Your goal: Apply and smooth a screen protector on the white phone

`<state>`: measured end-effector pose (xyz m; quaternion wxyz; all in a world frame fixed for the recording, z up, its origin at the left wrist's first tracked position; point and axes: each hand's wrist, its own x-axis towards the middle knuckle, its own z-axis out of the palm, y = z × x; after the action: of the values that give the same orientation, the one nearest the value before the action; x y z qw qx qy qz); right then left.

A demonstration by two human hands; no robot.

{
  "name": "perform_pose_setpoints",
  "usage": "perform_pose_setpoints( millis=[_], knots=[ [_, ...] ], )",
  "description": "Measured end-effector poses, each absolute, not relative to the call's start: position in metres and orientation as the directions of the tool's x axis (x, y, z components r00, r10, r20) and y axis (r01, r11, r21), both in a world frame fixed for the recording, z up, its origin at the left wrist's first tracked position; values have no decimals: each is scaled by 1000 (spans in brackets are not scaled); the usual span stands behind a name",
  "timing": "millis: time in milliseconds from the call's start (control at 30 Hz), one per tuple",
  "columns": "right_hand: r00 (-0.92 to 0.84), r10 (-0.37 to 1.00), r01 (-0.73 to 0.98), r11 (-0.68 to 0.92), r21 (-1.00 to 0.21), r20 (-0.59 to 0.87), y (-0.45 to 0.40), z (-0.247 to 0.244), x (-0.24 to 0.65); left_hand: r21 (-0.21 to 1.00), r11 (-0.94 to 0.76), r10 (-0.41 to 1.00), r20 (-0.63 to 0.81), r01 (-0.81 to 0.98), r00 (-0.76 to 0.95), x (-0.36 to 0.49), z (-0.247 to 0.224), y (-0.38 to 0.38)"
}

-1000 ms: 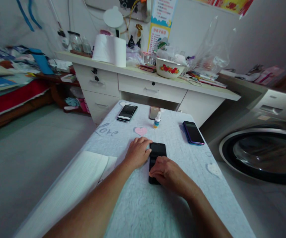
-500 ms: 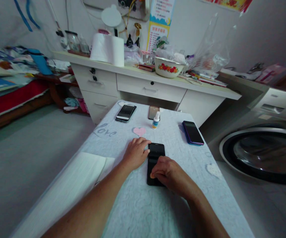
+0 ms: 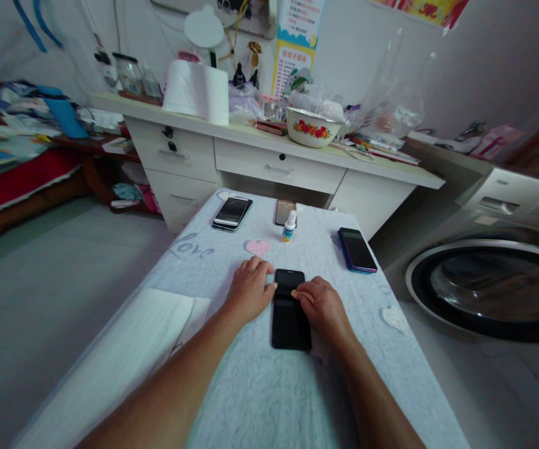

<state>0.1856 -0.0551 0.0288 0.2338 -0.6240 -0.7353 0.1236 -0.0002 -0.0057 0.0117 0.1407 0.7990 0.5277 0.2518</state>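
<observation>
A black smartphone [image 3: 291, 321] lies flat, screen up, on the cloth-covered table in front of me. My left hand [image 3: 251, 288] rests at its upper left edge, fingers stretched and a little apart, thumb and fingertips touching the side. Over the right side of the screen, my right hand [image 3: 322, 307] is closed with its fingertips bunched together. Whatever it may hold is hidden. Beyond the phone stands a small white spray bottle [image 3: 289, 228] with a blue and orange label. Just behind the bottle lies a gold-coloured phone [image 3: 284, 212].
Stacked phones [image 3: 233, 212] lie at the table's far left, more phones [image 3: 358, 251] at the right. White paper sheets [image 3: 133, 349] cover the left side. A white desk [image 3: 279, 162] with an enamel bowl [image 3: 314, 129] stands behind; a washing machine [image 3: 489, 293] is on the right.
My right hand has moved up and right across the screen, uncovering the phone's lower part. My left hand stays at the phone's edge. The whole view has shifted slightly.
</observation>
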Motion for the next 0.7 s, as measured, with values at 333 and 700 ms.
perform_pose_setpoints(
  millis=[333,700],
  knots=[
    [134,988,832,-67,-551,83,-60,40,195,580,-309,943,86,754,320,2,28,-15],
    [142,988,828,-82,-555,66,-65,44,191,747,-208,966,57,631,251,9,31,-22]
  ],
)
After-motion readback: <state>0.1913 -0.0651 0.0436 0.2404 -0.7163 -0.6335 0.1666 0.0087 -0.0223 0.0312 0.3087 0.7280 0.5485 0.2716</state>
